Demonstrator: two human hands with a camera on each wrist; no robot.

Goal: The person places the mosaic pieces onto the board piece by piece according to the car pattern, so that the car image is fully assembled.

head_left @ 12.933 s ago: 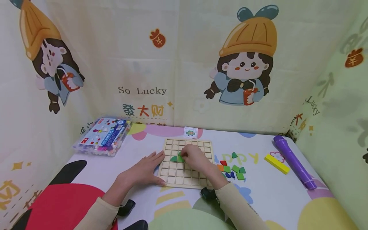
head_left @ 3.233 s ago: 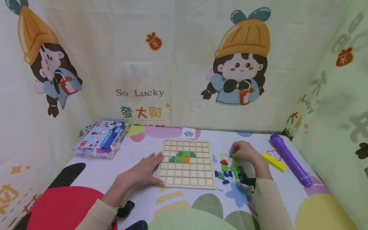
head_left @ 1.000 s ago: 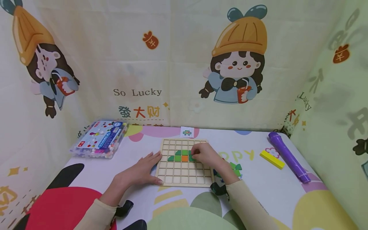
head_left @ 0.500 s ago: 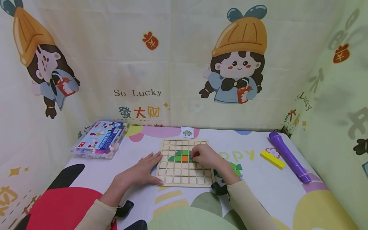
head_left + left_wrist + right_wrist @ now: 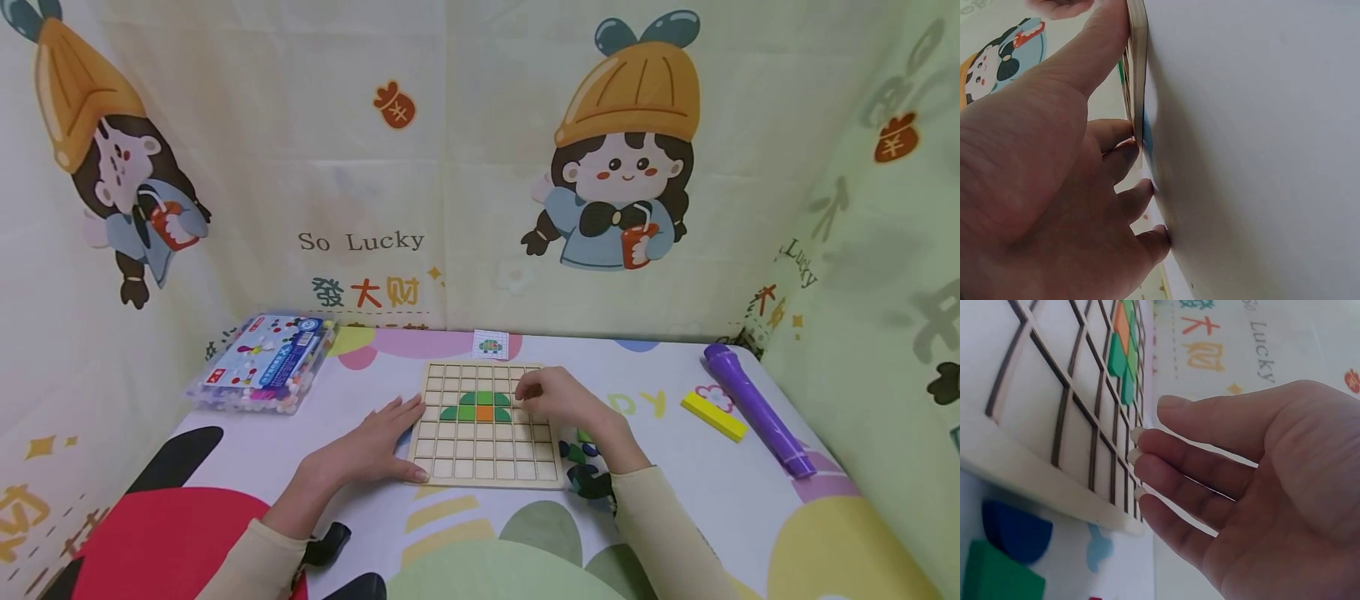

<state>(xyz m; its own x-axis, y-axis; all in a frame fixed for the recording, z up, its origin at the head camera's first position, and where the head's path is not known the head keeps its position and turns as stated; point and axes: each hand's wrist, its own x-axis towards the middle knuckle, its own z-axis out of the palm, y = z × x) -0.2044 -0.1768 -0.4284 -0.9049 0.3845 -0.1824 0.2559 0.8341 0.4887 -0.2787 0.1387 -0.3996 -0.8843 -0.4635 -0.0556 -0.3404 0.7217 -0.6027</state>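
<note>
The left hand stays flat at the 9 o'clock edge of the wooden grid board, fingers straight, pressing it. On the board, a green tile now sits at 3 o'clock of the orange tile. The right hand has lifted off, empty and relaxed, fingertips on the board's right side. Far left, a clear plastic box holds small colourful beads.

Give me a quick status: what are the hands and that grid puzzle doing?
Left hand flat, touching the wooden grid board at its left edge. Right hand empty, fingertips on the board beside the green and orange tiles. Nothing blocking.
</note>
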